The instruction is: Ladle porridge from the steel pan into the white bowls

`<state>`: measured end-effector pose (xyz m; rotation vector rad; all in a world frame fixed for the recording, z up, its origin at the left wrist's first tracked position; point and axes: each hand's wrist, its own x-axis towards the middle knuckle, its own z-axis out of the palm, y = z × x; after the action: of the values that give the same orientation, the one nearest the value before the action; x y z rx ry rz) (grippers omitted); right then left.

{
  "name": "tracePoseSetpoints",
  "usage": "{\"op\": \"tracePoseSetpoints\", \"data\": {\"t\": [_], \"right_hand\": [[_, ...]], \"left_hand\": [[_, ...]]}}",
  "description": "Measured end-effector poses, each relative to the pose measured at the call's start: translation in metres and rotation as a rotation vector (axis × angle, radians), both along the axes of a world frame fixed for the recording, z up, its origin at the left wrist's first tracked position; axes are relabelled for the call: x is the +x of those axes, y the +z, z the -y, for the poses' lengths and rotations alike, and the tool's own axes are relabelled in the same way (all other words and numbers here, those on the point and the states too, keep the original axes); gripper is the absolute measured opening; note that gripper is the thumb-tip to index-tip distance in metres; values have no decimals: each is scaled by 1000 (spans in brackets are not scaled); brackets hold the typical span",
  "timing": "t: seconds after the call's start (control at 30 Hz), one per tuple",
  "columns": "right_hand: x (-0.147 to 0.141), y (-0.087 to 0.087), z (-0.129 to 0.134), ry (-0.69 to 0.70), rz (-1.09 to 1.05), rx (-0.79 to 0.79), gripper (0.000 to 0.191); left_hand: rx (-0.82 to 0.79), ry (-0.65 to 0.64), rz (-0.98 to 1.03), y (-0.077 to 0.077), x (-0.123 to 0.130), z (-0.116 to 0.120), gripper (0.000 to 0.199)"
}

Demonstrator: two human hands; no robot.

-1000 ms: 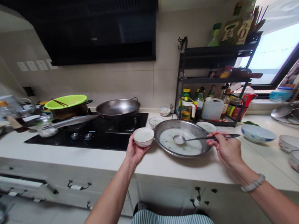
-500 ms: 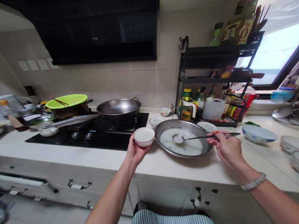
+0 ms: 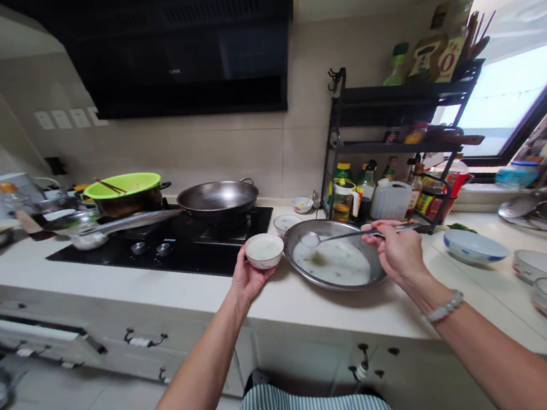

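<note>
My left hand (image 3: 252, 275) is closed around the side of a small bowl (image 3: 264, 252) of whitish, soup-like liquid, just left of a wide metal basin (image 3: 378, 272). The basin holds a milky liquid (image 3: 336, 264) with green bits in it. In my right hand (image 3: 397, 249) is the dark handle of a ladle (image 3: 331, 238); its round head lies over the left part of the liquid. Behind the basin's left rim stands another small filled bowl (image 3: 286, 222). A bowl seen earlier behind the basin is mostly hidden by my right hand.
A wok (image 3: 218, 199) and a pot with a lime-green basin (image 3: 122, 184) on top stand on the black hob (image 3: 168, 249). At the right are a blue-and-white bowl (image 3: 475, 245) and two larger bowls. A black rack (image 3: 411, 143) carries bottles behind.
My right hand has moved left, carrying the ladle's head left and slightly back across the liquid. My left hand and its bowl have stayed almost in place.
</note>
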<state>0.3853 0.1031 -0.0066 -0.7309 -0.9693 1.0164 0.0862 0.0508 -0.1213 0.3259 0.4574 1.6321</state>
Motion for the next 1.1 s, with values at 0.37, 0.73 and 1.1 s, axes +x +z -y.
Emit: {"op": "tracePoseSetpoints", "data": {"t": [0.37, 0.73, 1.1], "right_hand": [[-74, 4, 21, 160, 303, 273, 16], [-73, -5, 46, 289, 534, 868, 15], [-28, -17, 7, -47, 136, 126, 29]], "left_hand": [[-4, -3, 8, 2, 1, 0, 56], [22, -4, -2, 2, 2, 1, 56], [-3, -14, 7, 1, 1, 0, 59]]}}
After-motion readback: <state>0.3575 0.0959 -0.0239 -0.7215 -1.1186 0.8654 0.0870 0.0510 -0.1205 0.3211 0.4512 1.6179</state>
